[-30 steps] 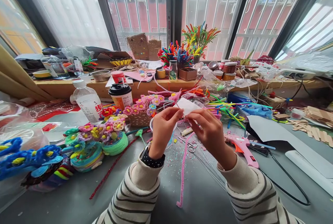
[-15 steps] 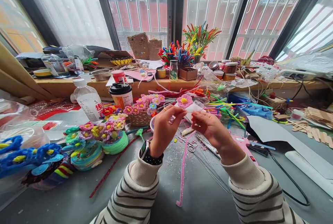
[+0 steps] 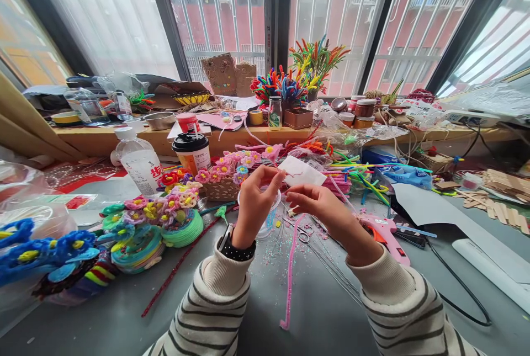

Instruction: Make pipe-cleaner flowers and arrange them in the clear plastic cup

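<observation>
A small pink flower point(image 3: 272, 152) with a yellow centre shows just above the fingertips of my left hand point(image 3: 257, 201), which pinches its thin stem. My right hand point(image 3: 321, 208) is slightly lower and to the right, its fingers curled and apart from the flower; its fingertips look parted, with nothing visible between them. Behind the hands lies a white piece of paper point(image 3: 305, 171) with a thin reddish strand across it. A long pink pipe cleaner point(image 3: 290, 279) lies on the grey table point(image 3: 265, 339) below my hands, among scattered glitter.
Scissors point(image 3: 305, 233) and thin wires point(image 3: 337, 270) lie near the middle. A pink glue gun point(image 3: 387, 234) is at the right. Left are flower pots point(image 3: 184, 226), a bottle point(image 3: 138, 160), a cup point(image 3: 192, 152) and a basket of flowers point(image 3: 221, 186). Pipe cleaners point(image 3: 379, 185) lie behind.
The pink flower has moved left and tilted away. My right hand has drawn slightly down and left, its fingers loosening, and more of the white paper shows.
</observation>
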The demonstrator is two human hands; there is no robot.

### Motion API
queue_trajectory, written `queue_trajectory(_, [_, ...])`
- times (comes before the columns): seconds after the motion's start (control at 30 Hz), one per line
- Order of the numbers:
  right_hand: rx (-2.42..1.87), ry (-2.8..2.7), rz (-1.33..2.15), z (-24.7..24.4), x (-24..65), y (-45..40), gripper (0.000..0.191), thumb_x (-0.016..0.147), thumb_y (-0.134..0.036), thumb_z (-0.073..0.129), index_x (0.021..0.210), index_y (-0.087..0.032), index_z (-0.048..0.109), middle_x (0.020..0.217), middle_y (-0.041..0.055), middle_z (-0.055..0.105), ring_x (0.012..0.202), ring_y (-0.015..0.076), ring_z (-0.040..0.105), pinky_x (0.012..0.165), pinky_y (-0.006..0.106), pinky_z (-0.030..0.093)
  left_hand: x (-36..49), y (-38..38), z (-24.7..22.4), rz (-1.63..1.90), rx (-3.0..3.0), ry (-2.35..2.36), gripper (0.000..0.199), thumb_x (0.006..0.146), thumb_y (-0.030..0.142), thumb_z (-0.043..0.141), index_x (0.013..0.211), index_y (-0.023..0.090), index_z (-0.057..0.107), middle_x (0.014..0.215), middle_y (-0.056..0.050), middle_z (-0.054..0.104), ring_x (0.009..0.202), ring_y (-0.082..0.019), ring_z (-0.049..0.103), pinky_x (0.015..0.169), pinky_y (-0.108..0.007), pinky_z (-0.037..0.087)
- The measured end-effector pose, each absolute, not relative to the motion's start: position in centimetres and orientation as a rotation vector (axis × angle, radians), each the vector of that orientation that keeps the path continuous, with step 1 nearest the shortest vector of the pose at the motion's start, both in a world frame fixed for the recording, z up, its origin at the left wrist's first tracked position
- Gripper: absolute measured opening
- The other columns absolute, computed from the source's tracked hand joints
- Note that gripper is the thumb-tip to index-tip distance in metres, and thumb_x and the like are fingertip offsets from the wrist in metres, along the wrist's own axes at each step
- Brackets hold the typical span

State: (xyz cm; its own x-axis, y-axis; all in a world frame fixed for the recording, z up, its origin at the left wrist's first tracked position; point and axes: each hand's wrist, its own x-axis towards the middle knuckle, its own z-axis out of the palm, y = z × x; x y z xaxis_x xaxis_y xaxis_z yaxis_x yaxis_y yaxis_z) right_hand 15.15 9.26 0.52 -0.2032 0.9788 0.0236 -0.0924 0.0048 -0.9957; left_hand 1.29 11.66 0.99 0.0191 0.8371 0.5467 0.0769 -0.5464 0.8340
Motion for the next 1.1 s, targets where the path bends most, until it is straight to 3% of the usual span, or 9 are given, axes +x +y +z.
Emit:
queue_trajectory(0.2, [-1.134,-1.538,1.086,0.5,15.1,9.3,0.03,0.066,-0.04,0.064,0.08,-0.013,0.061,0.075,0.0038,0.063,0.065,0.0117,0.056,0.063,0.027,0.045,1.2,11.6,1.4,1.605,1.527,0.933,0.017,0.071,0.033,0.061,0.07,0.016,0.059,0.071,-0.002,0.064,0.068,-0.012,0.059,0.064,-0.023,0.045])
queue_trajectory(0.33, [-1.21,-1.508,0.55,0.6,15.8,9.3,0.031,0.07,-0.041,0.061,0.086,-0.015,0.057,0.082,0.006,0.061,0.066,0.0144,0.055,0.059,0.029,0.046,1.0,11.4,1.9,1.565,1.396,0.943,0.018,0.07,0.033,0.062,0.07,0.015,0.061,0.071,-0.003,0.065,0.065,-0.012,0.06,0.061,-0.023,0.045])
queue_trajectory(0.5, [-1.119,-1.686,-0.246,0.7,15.9,8.8,0.026,0.074,-0.035,0.059,0.095,-0.02,0.056,0.094,0.0084,0.058,0.091,0.022,0.051,0.08,0.039,0.042,1.4,11.1,2.0,1.472,1.37,0.927,0.017,0.069,0.031,0.062,0.067,0.015,0.06,0.066,-0.001,0.063,0.061,-0.01,0.059,0.06,-0.021,0.044])
queue_trajectory(0.6, [-1.09,-1.754,-0.367,0.3,15.5,8.7,0.014,0.08,-0.028,0.052,0.09,-0.02,0.058,0.086,0.0065,0.062,0.085,0.0207,0.053,0.08,0.037,0.04,1.7,10.9,1.9,1.419,1.404,0.906,0.016,0.071,0.031,0.061,0.068,0.015,0.06,0.066,0.0,0.062,0.062,-0.009,0.057,0.061,-0.02,0.043])
queue_trajectory(0.87, [-1.166,-1.737,-0.142,0.2,14.8,8.5,0.013,0.081,-0.023,0.05,0.077,-0.016,0.061,0.073,0.0065,0.065,0.07,0.0187,0.057,0.068,0.032,0.042,2.5,11.1,1.2,1.515,1.409,0.838,0.012,0.073,0.027,0.059,0.071,0.015,0.058,0.072,-0.001,0.062,0.069,-0.009,0.057,0.067,-0.02,0.044])
queue_trajectory(1.1, [-1.052,-1.5,0.995,0.4,14.5,8.7,0.02,0.072,-0.034,0.06,0.076,-0.015,0.063,0.067,0.0025,0.065,0.061,0.0133,0.058,0.061,0.027,0.044,2.6,11.1,0.8,1.652,1.355,0.839,0.011,0.073,0.027,0.058,0.071,0.016,0.054,0.063,0.001,0.061,0.057,-0.01,0.058,0.055,-0.021,0.045])
